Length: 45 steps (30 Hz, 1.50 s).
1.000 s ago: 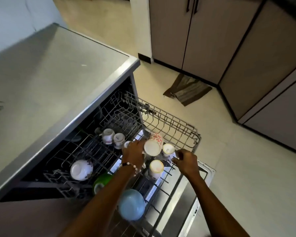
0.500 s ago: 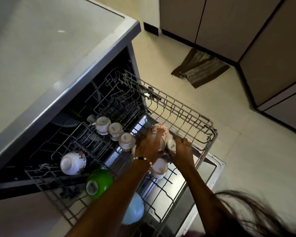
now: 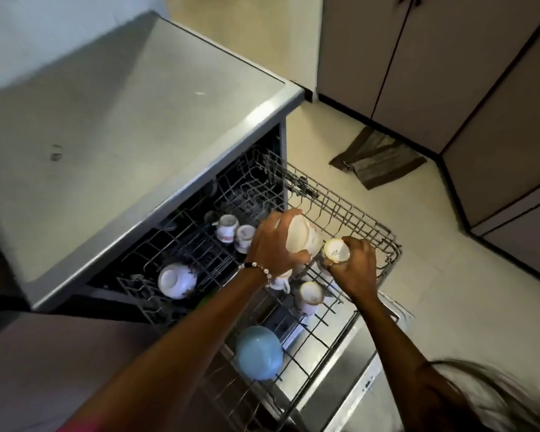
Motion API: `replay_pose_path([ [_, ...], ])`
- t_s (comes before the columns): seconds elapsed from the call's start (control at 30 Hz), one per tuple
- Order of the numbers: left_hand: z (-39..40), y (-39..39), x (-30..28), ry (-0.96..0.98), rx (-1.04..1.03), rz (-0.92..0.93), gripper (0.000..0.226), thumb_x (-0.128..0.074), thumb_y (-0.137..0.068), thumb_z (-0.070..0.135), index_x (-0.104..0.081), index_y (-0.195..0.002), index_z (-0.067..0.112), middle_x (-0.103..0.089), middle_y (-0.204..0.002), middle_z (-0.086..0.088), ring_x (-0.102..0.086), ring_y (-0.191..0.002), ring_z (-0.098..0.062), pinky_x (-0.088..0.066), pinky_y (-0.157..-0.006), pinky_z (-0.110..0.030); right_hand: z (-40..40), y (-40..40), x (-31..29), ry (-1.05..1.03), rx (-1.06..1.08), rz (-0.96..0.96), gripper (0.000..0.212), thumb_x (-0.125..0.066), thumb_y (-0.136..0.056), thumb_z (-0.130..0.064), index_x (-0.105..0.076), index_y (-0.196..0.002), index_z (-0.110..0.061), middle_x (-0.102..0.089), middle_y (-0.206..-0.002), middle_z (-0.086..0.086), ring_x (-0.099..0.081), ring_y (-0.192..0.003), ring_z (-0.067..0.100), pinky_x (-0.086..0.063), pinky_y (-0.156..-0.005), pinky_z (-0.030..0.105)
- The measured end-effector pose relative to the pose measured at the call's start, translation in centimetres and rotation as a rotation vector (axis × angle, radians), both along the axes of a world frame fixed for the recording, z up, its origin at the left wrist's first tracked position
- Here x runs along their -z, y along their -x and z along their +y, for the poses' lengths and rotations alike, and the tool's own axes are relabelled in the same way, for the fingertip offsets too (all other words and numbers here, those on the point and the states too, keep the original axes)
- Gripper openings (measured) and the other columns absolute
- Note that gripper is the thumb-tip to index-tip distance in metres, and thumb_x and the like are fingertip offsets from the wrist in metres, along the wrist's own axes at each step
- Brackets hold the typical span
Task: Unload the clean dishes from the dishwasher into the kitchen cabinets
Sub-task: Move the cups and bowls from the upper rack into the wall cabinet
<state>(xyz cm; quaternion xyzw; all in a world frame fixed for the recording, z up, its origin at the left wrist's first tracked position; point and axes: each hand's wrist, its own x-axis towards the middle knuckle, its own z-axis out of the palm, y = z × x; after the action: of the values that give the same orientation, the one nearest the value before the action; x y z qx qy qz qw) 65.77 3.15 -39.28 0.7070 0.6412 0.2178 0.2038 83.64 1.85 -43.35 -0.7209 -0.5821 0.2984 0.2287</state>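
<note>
Left hand [image 3: 275, 244] grip now lifts patterned mug [image 3: 303, 233] clear of rack [image 3: 368, 219]; right hand [image 3: 354, 266] clasps small cup [image 3: 336, 250] near rack's far corner. Two dishes leaving; cabinets next.

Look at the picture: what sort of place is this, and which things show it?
Most likely a home kitchen: a pulled-out dishwasher rack holding cups and a blue bowl, a steel countertop, and floor cabinets opposite.

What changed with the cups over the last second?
The left hand has lifted its large cup clear of the rack, and the right hand has closed on a small cup. The blue bowl and remaining cups stayed put.
</note>
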Motion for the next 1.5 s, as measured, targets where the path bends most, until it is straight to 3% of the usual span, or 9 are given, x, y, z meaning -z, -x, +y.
replay_pose_path([
  [0.23,-7.9,8.0,-10.9,-0.052,-0.136,-0.239,0.092,-0.054,-0.048,0.058,-0.049,-0.135,0.030,-0.044,-0.108,0.000,-0.046,-0.098,-0.013,-0.030,-0.082,-0.013,-4.2,6.0,-12.5,-0.171,-0.100,0.084,0.060,-0.079,-0.073,-0.026,-0.058,-0.125,-0.007,-0.053,-0.117,0.015,-0.050,-0.110,0.028,-0.027,-0.076,0.018],
  [0.33,-12.6,12.5,-16.8,-0.140,-0.212,-0.295,0.092,-0.053,-0.048,0.059,-0.048,-0.136,0.032,-0.041,-0.106,0.000,-0.044,-0.095,-0.008,-0.030,-0.081,-0.008,-7.2,10.3,-18.5,-0.270,-0.164,0.134,0.056,-0.073,-0.073,-0.033,-0.062,-0.121,-0.007,-0.054,-0.107,0.015,-0.052,-0.096,0.024,-0.027,-0.073,0.016],
  [0.57,-25.5,25.6,-29.9,-0.374,-0.376,-0.478,0.090,-0.067,-0.052,0.047,-0.041,-0.138,0.039,-0.057,-0.119,-0.002,-0.059,-0.099,-0.014,-0.053,-0.087,-0.026,-16.0,23.3,-32.1,-0.454,-0.363,0.258,0.052,-0.065,-0.081,-0.029,-0.058,-0.127,-0.005,-0.050,-0.115,0.016,-0.048,-0.091,0.017,-0.026,-0.070,0.010],
  [0.73,-33.6,33.9,-37.4,-0.586,-0.476,-0.678,0.091,-0.079,-0.063,0.025,-0.036,-0.143,0.028,-0.061,-0.101,-0.001,-0.064,-0.085,-0.010,-0.056,-0.078,-0.022,-21.9,33.3,-40.3,-0.552,-0.494,0.435,0.061,-0.062,-0.067,-0.035,-0.062,-0.123,-0.012,-0.052,-0.111,0.008,-0.055,-0.093,0.018,-0.039,-0.080,0.020],
  [0.83,-37.5,38.4,-41.4,-0.681,-0.555,-0.670,0.094,-0.078,-0.058,0.041,-0.035,-0.142,0.032,-0.063,-0.105,-0.007,-0.066,-0.095,-0.021,-0.056,-0.084,-0.035,-24.8,38.3,-44.5,-0.607,-0.586,0.503,0.067,-0.059,-0.064,-0.038,-0.060,-0.127,-0.016,-0.054,-0.112,0.006,-0.057,-0.093,0.020,-0.041,-0.082,0.023],
  [0.97,-41.6,43.4,-47.0,-0.792,-0.606,-0.638,0.083,-0.078,-0.074,0.028,-0.032,-0.143,0.030,-0.064,-0.106,-0.008,-0.067,-0.095,-0.023,-0.057,-0.083,-0.038,-28.1,44.4,-49.9,-0.691,-0.728,0.568,0.073,-0.056,-0.061,-0.048,-0.060,-0.127,-0.016,-0.057,-0.113,0.005,-0.057,-0.092,0.019,-0.044,-0.083,0.025],
  [1.13,-43.8,49.2,-53.2,-0.899,-0.696,-0.591,0.086,-0.078,-0.073,0.035,-0.029,-0.144,0.035,-0.061,-0.113,-0.008,-0.066,-0.097,-0.024,-0.056,-0.087,-0.041,-28.8,52.1,-55.2,-0.735,-0.840,0.656,0.046,-0.068,-0.082,-0.022,-0.060,-0.127,-0.012,-0.059,-0.124,0.009,-0.054,-0.092,0.018,-0.041,-0.077,0.024],
  [1.33,-41.9,55.7,-61.1,-1.022,-0.726,-0.499,0.082,-0.075,-0.076,0.036,-0.029,-0.144,0.032,-0.063,-0.095,-0.002,-0.067,-0.084,-0.017,-0.056,-0.073,-0.029,-25.4,60.9,-61.9,-0.838,-0.908,0.729,0.046,-0.070,-0.082,-0.019,-0.061,-0.126,-0.010,-0.063,-0.106,0.008,-0.054,-0.085,0.016,-0.042,-0.073,0.023],
  [1.5,-36.5,61.6,-67.6,-1.075,-0.732,-0.388,0.085,-0.073,-0.076,0.043,-0.025,-0.145,0.033,-0.060,-0.109,-0.009,-0.068,-0.082,-0.018,-0.057,-0.075,-0.031,-19.9,67.9,-68.5,-0.935,-0.917,0.747,0.049,-0.072,-0.082,-0.023,-0.059,-0.127,-0.010,-0.064,-0.114,0.010,-0.057,-0.093,0.019,-0.044,-0.076,0.025],
])
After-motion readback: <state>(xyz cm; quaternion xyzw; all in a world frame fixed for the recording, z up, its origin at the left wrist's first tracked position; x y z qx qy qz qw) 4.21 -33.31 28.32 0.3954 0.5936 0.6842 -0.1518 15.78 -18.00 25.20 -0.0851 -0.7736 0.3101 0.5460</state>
